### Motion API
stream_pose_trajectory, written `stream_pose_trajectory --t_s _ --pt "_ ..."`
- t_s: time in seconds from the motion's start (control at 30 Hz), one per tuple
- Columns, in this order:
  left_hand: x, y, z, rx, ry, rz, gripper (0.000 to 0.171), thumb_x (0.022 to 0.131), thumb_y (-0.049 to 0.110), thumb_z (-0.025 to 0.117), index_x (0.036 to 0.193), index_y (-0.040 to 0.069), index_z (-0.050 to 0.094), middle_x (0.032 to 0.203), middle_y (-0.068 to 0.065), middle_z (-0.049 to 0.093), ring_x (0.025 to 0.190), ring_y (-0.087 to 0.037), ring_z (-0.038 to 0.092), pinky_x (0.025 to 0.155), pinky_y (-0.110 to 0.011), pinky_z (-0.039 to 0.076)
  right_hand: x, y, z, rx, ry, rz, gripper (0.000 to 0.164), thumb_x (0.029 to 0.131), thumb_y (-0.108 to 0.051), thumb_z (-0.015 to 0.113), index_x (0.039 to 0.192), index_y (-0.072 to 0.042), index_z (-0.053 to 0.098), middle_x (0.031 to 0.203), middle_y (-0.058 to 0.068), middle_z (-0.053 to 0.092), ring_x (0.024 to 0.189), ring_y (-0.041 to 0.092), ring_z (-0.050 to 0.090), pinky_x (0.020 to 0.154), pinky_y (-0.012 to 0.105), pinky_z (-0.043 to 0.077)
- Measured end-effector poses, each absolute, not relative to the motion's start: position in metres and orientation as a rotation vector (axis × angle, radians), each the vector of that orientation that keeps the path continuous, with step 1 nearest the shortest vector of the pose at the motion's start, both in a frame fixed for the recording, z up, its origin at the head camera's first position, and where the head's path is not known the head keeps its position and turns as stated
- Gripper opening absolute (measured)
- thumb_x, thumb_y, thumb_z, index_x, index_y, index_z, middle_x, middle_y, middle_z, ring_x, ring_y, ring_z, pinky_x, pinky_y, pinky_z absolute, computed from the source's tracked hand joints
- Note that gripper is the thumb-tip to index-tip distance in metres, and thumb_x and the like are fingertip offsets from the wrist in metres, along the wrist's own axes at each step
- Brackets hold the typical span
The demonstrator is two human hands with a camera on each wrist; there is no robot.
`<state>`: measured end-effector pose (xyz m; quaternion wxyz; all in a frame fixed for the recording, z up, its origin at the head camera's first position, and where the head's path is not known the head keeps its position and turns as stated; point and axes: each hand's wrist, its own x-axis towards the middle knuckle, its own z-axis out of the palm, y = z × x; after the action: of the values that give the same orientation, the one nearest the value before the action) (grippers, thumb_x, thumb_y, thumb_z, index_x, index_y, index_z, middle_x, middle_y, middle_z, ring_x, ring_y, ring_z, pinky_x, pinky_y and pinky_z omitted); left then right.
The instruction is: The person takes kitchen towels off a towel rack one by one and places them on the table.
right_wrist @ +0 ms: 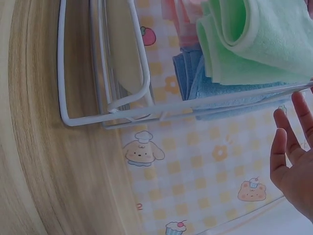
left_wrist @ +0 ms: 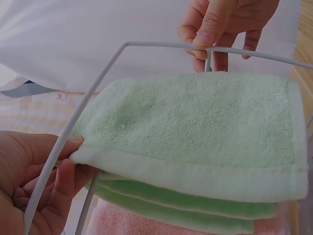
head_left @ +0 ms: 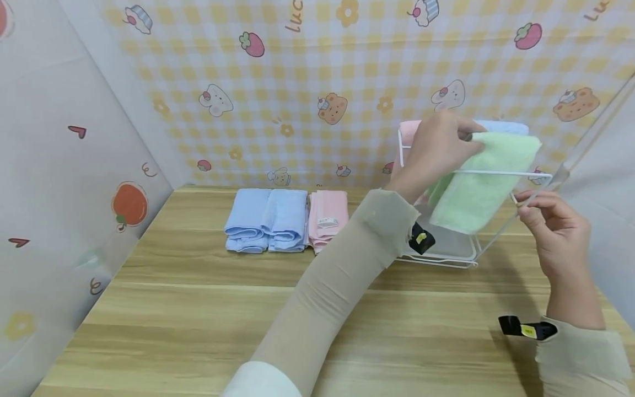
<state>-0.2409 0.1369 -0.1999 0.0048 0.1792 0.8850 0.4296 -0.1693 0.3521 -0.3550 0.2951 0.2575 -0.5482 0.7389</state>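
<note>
A white wire drying rack (head_left: 501, 173) stands at the right of the table. My left hand (head_left: 439, 151) reaches into it from the left and pinches the edge of a folded light green towel (head_left: 496, 171), which hangs in loose layers at the rack's upper bar. In the left wrist view, the thumb of that left hand (left_wrist: 36, 176) lies on the green towel's corner (left_wrist: 195, 117). At the rack's right side, my right hand (head_left: 560, 231) grips the wire between thumb and fingers. Behind the green towel, a pink towel (head_left: 409, 131) and a blue towel (head_left: 503, 127) hang on the rack.
Left of the rack, folded blue towels (head_left: 268, 220) lie beside a folded pink towel (head_left: 329, 212) with a white label. A pale tray (head_left: 446, 242) forms the rack's base. A patterned cloth wall (head_left: 288, 77) rises behind the wooden table (head_left: 198, 309).
</note>
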Motion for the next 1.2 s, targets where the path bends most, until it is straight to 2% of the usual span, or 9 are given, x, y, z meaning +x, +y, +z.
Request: stream_pose_trajectory --t_s 0.37,0.63,0.83,1.2 --pt "-0.237 0.131 -0.202 0.769 2.760 1.378 0.024 0.086 0.031 0.079 0.110 0.034 0.076 0.113 0.023 0.070 0.097 0.011 0.062 0.079 -0.004 0.044 -0.167 0.353 -0.356 0.640 -1.494 1.956 0.011 0.089 0.026 0.050 0.092 0.021 0.059 0.111 0.017 0.070 0.120 0.027 0.057 0.093 0.023 0.050" --pt "-0.235 0.126 -0.201 0.901 2.724 1.435 0.029 0.088 0.028 0.077 0.116 0.030 0.075 0.115 0.018 0.071 0.092 0.010 0.065 0.075 -0.003 0.046 -0.166 0.354 -0.355 0.639 -1.494 1.998 0.011 0.090 0.024 0.050 0.093 0.021 0.060 0.105 0.014 0.072 0.116 0.024 0.062 0.095 0.023 0.051" --pt "-0.231 0.121 -0.201 1.000 2.726 1.456 0.030 0.090 0.025 0.075 0.120 0.027 0.073 0.120 0.016 0.070 0.092 0.009 0.066 0.076 -0.002 0.046 -0.165 0.355 -0.356 0.620 -1.573 1.950 0.011 0.091 0.021 0.051 0.096 0.020 0.061 0.110 0.011 0.073 0.118 0.021 0.062 0.100 0.021 0.048" --pt "-0.219 0.111 -0.210 1.075 2.726 1.618 0.032 0.090 0.024 0.074 0.122 0.025 0.072 0.120 0.010 0.072 0.091 0.009 0.068 0.076 -0.003 0.046 -0.167 0.353 -0.354 0.646 -1.562 1.939 0.009 0.091 0.021 0.052 0.097 0.022 0.059 0.110 0.014 0.073 0.117 0.024 0.062 0.101 0.023 0.048"
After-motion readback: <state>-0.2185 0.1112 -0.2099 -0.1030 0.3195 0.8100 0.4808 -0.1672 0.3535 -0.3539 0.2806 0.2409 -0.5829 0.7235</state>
